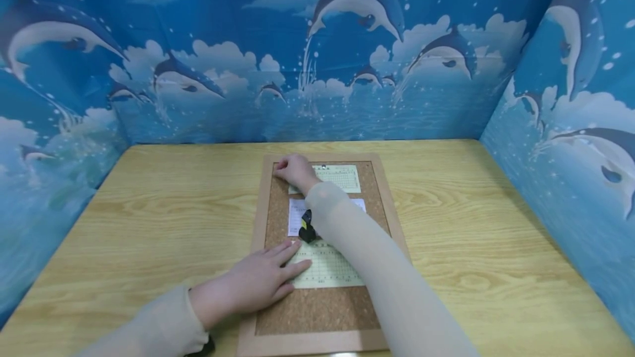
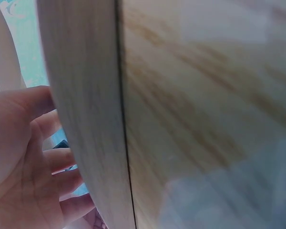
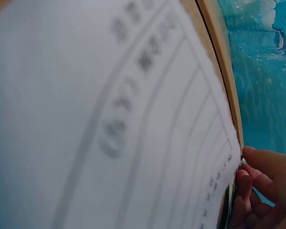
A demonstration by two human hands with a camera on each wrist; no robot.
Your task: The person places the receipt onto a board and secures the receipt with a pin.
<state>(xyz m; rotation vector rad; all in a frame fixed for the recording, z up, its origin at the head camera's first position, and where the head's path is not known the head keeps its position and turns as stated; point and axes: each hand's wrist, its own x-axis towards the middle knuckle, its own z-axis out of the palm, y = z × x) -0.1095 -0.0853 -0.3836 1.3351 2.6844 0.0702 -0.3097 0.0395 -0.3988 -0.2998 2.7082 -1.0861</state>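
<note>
A framed cork board (image 1: 347,308) lies on the table with paper sheets on it. My right hand (image 1: 296,172) is at its upper left corner, beside the top green sheet (image 1: 344,179). Between that thumb and index finger is a small silvery pin (image 3: 242,162), largely hidden by the fingertips. A silver pin (image 1: 324,167) shows at the top edge of the top sheet. Fingers spread, my left hand (image 1: 260,277) rests on the board and the left edge of the lower green sheet (image 1: 329,268). Partly under my right sleeve is a white printed sheet (image 1: 296,216).
A black wrist strap (image 1: 307,227) with a yellow mark shows at my right cuff, over the middle sheet. The wood-grain table (image 1: 476,236) extends on both sides of the board. Dolphin-print curtains (image 1: 238,59) stand behind and at both sides.
</note>
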